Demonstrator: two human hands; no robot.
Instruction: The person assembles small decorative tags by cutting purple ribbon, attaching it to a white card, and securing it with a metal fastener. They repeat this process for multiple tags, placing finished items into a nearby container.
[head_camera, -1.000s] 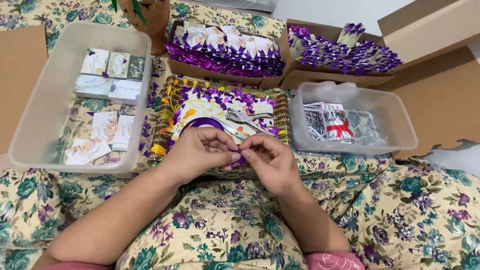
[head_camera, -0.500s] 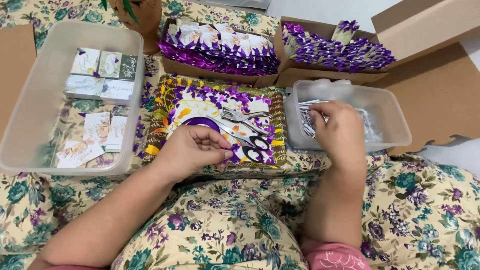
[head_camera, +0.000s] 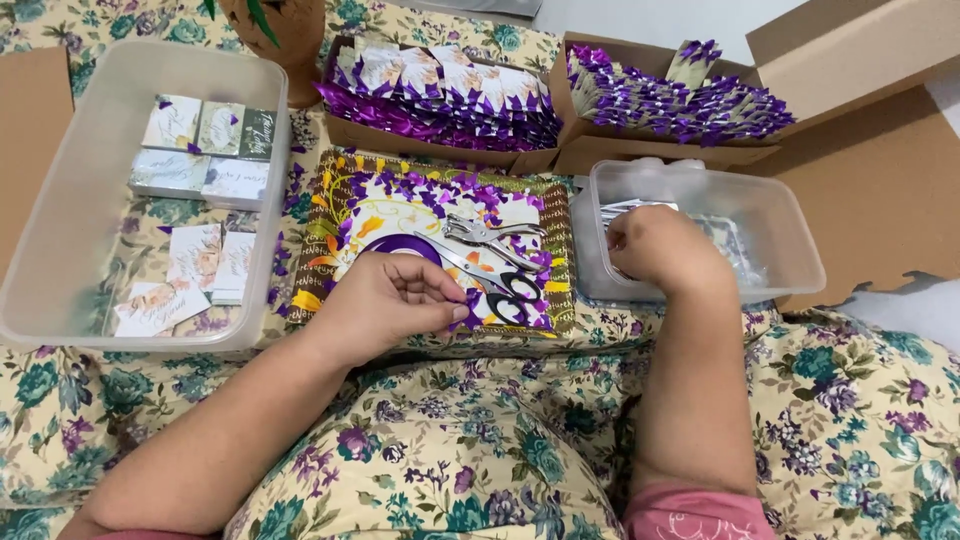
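Fingers (head_camera: 452, 312) of the left hand (head_camera: 385, 305) are pinched together on a small purple scrap, apparently a bit of ribbon, too small to tell for certain; the hand rests over the near edge of a patterned tray (head_camera: 335, 190). Far left, a clear bin (head_camera: 265, 200) holds small printed cards (head_camera: 190, 150) in two loose groups. On the tray lie purple scraps (head_camera: 440, 190), a ribbon roll (head_camera: 405, 245), a metal hole punch (head_camera: 490, 235) and black-handled scissors (head_camera: 505, 290), the punch just above the scissors. Behind the tray, a cardboard box (head_camera: 440, 158) is packed with purple-tied packets (head_camera: 440, 95); a second box (head_camera: 650, 150) to its right holds more of the same. Right of the tray, the right hand (head_camera: 660, 250) reaches into a smaller clear tub (head_camera: 790, 250), fingers curled downward among clear-wrapped items; whether they grip one cannot be told. Everything sits on a floral cloth (head_camera: 850, 420), which also covers the person's lap. Flat cardboard (head_camera: 880, 190) lies at far right.
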